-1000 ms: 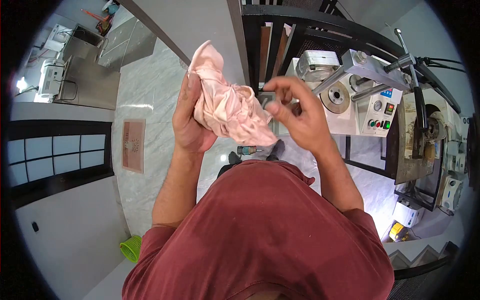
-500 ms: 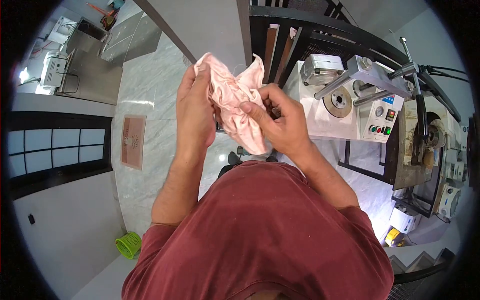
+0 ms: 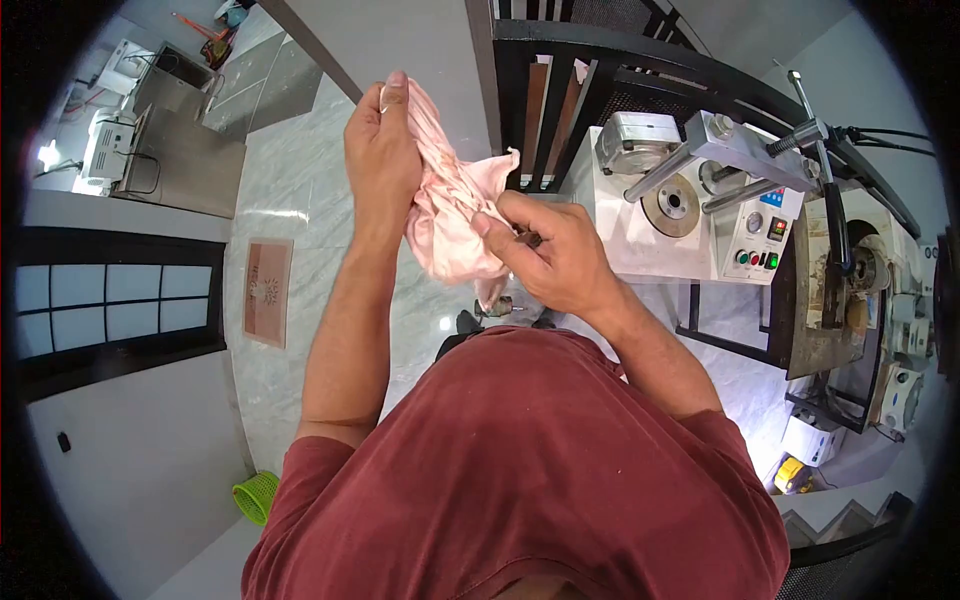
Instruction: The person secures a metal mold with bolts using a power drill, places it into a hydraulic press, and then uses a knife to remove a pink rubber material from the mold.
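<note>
A crumpled pale pink cloth [image 3: 450, 215] hangs between my two hands, in front of my chest. My left hand [image 3: 385, 150] is closed on its upper left end, the thumb pointing up along the fabric. Lower on the right, my right hand [image 3: 545, 245] pinches the gathered folds between thumb and fingers. From the top end to the middle the cloth is pulled into long creases; below, it bunches and a loose tip dangles. One short corner sticks out to the upper right. Whatever lies inside the folds is hidden.
At right a white bench machine [image 3: 650, 250] carries a metal disc, bars and a control panel with buttons. Black railing [image 3: 590, 45] runs behind it. A doormat [image 3: 267, 290] lies on the marble floor, left. A green basket [image 3: 257, 497] stands lower left; a steel counter [image 3: 185, 160] is upper left.
My left hand has risen slightly, stretching the cloth's upper part into a tighter strip. My right hand has shifted a little left, and the lower folds have bunched.
</note>
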### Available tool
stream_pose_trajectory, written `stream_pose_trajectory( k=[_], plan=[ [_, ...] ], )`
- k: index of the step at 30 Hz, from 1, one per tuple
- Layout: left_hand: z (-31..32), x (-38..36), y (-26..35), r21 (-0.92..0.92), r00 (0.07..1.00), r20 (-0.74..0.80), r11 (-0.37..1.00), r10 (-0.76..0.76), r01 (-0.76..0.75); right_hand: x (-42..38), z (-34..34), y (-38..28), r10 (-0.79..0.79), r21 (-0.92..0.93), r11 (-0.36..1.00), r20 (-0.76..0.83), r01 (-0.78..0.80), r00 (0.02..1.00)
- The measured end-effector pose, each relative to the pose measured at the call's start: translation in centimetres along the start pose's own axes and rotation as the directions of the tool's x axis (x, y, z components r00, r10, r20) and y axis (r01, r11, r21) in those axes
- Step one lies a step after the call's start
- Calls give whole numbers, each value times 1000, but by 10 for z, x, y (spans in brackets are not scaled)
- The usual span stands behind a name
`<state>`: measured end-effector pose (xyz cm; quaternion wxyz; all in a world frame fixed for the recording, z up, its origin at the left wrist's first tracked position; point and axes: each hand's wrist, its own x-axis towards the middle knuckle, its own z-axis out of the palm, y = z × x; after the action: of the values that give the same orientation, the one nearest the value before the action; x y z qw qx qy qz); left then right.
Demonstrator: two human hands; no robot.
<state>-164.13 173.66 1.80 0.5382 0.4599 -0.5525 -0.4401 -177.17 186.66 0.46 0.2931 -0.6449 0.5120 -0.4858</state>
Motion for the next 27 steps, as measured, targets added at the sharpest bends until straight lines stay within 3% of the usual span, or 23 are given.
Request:
stream_pose_trajectory(
  k=[3, 7, 9, 10, 11, 13, 14, 16, 17, 19, 20, 21, 23, 27],
  plan=[
    [3, 12, -11, 5, 1000, 22, 1000, 4, -4, -1, 4, 8, -81, -27, 996, -54, 80, 995],
    [2, 33, -38, 124, 998, 9, 991, 55, -55, -4, -1, 0, -43, -11, 999, -89, 43, 995],
    [-12, 47, -49, 257, 934, -146, 924, 327, -283, -14, -6, -4, -148, 19, 989, -81, 150, 986],
    [-33, 59, -42, 112, 972, -202, 989, 122, -101, -24, -5, -5, -144, 39, 988, -71, 147, 987],
    [-48, 61, -32, -132, 997, -49, 989, 67, -73, -33, -7, -8, -149, 34, 988, -84, 152, 985],
    [-55, 64, -43, 30, 992, 128, 999, 11, -15, -48, -11, -10, -14, 157, 987, -139, 36, 990],
    [-56, 55, -37, 38, 994, 113, 999, 1, -5, -50, -18, -7, -30, 131, 990, -166, 53, 986],
    [-45, 38, -8, -271, 985, 30, 947, -168, 170, -43, -31, -4, -73, 93, 991, -185, 92, 980],
    [-46, 34, 2, -274, 985, 35, 947, -167, 171, -41, -34, -1, -73, 89, 992, -188, 91, 979],
    [-47, 28, 16, -527, 917, 196, 752, -346, 396, -37, -41, 7, 96, 90, 992, -112, -86, 989],
    [-50, 27, 17, -549, 879, 290, 686, -379, 477, -38, -44, 14, 140, 61, 989, -83, -136, 987],
    [-53, 24, 18, -552, 880, 284, 686, -380, 474, -39, -45, 21, 138, 61, 989, -76, -134, 987],
    [-56, 17, 21, -562, 784, 541, 563, -304, 606, -44, -43, 33, 174, 108, 981, -97, -164, 980],
    [-50, -1, 43, -577, 789, 511, 545, -340, 609, -41, -41, 32, 138, 155, 981, -120, -119, 983]
  ],
)
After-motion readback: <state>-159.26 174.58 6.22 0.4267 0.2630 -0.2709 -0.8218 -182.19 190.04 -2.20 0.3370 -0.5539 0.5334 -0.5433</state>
